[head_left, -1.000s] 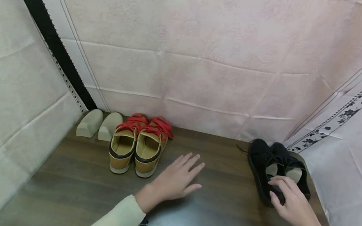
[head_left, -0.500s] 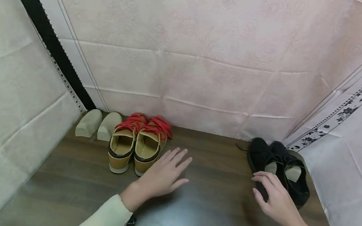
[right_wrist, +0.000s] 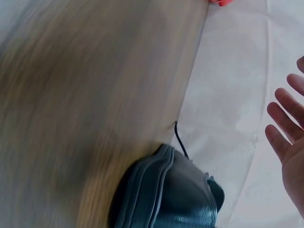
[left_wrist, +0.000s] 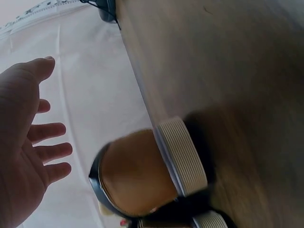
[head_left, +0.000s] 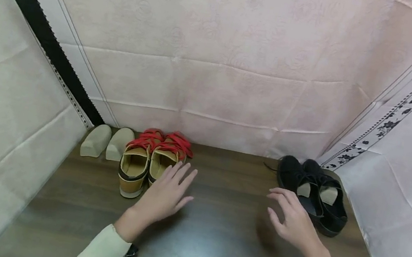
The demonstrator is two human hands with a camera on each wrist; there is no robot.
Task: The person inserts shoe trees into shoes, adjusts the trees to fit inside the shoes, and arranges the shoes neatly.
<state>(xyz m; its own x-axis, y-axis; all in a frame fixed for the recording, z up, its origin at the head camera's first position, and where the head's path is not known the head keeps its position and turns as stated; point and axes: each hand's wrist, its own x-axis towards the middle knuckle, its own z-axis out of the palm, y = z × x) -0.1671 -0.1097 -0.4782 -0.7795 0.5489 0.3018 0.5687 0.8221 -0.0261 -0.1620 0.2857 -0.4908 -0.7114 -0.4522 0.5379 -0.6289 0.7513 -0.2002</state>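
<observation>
As the right hand (head_left: 292, 221) drew left from the black shoes (head_left: 316, 205) at lower right, the left hand (head_left: 160, 197) drifted in front of the tan shoes (head_left: 157, 163) at lower left, so both pairs (each side by side) stood unheld, handling seemingly paused. Both hands, fingers apart, gripped nothing. No writing was readable.

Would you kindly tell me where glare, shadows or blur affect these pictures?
Head view: mostly clear, with pale glare on the wooden surface at bottom centre and a soft shadow below the right hand; left wrist view: dim surface, and blurred edges on the tan shoe; right wrist view: streaky blur across the surface, slight sheen on the black shoe.
</observation>
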